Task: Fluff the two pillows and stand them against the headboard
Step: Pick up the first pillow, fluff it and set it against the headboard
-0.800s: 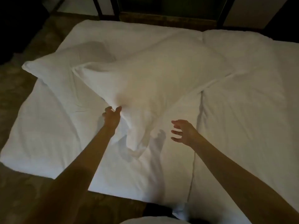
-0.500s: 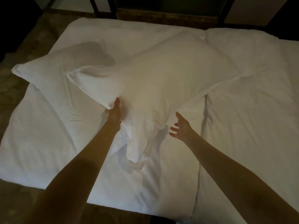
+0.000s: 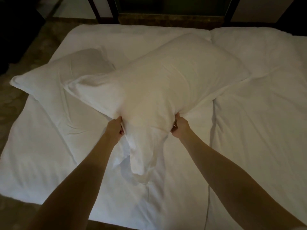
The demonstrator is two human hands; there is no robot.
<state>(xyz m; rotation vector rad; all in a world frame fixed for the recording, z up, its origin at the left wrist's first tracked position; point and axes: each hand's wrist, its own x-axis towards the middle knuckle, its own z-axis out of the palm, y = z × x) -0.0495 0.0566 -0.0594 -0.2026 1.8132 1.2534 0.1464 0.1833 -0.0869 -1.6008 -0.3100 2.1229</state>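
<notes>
A large white pillow [image 3: 166, 80] lies slantwise across the middle of the bed, partly over a second white pillow [image 3: 58, 80] at the left. My left hand [image 3: 115, 128] grips the near left side of the large pillow. My right hand [image 3: 179, 126] grips its near right side. Between my hands the loose end of the pillowcase [image 3: 141, 156] hangs down towards me. A dark frame [image 3: 166, 19] runs along the far edge of the bed; I cannot tell if it is the headboard.
The bed [image 3: 257, 130] is covered in white, creased bedding, with a seam running down its right half. Patterned brown floor [image 3: 15, 103] shows at the left and near edges. Dark furniture [image 3: 18, 30] stands at the far left.
Both hands have closed in on the large pillow and taken hold of its near end. The right hand was open and apart from it before.
</notes>
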